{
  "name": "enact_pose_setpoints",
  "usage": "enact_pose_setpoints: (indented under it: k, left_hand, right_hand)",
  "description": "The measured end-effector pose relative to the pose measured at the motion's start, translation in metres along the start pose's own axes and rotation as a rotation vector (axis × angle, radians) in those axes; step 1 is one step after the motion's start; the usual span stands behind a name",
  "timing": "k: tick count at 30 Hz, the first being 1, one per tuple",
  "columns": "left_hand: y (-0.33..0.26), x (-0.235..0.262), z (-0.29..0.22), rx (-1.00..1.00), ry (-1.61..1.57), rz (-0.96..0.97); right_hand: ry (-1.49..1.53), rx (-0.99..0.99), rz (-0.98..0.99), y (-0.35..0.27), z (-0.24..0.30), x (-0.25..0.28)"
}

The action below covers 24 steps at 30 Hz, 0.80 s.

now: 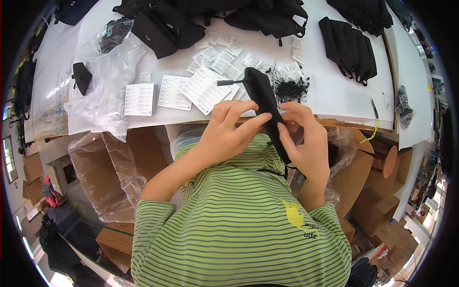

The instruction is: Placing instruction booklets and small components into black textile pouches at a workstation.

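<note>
Between my two hands, at the table's near edge, is a slim black fabric pouch (260,91), seen nearly edge-on and slanting down toward my body. A short cord with a black pull (230,82) sticks out to the left from its upper end. My left hand (225,128) grips the pouch from the left, thumb and fingers closed on its edge. From the right, my right hand (308,139) pinches the same pouch, its fingers bent around the far side. Just beyond it lies a tangle of black looped tag strings (290,89).
Printed leaflets (174,93) and a stacked pile of them (139,99) lie left of the pouch, with small white labels (222,61) behind. Black bags (162,28) fill the far side; black pouches (348,50) lie right. Clear plastic (98,86) covers the left. Cardboard boxes (351,179) stand below the table.
</note>
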<state>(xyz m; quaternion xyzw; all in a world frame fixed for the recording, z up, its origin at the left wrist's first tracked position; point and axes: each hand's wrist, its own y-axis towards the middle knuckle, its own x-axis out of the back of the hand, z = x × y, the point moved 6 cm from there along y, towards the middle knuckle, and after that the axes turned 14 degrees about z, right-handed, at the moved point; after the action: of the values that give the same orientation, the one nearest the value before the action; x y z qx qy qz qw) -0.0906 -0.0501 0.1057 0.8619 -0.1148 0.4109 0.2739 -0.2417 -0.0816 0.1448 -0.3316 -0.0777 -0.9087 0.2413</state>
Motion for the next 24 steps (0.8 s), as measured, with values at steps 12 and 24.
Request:
enact_pose_setpoints:
  k: [12,24]
  left_hand:
    - [-0.001,-0.001,0.011,-0.029,-0.065,0.216]
    - [-0.013,0.001,0.011,-0.182,0.013,0.179]
  right_hand:
    - [0.001,0.090,0.128,0.009,0.002,-0.013]
    - [0.158,0.061,0.248,0.016,-0.003,-0.023]
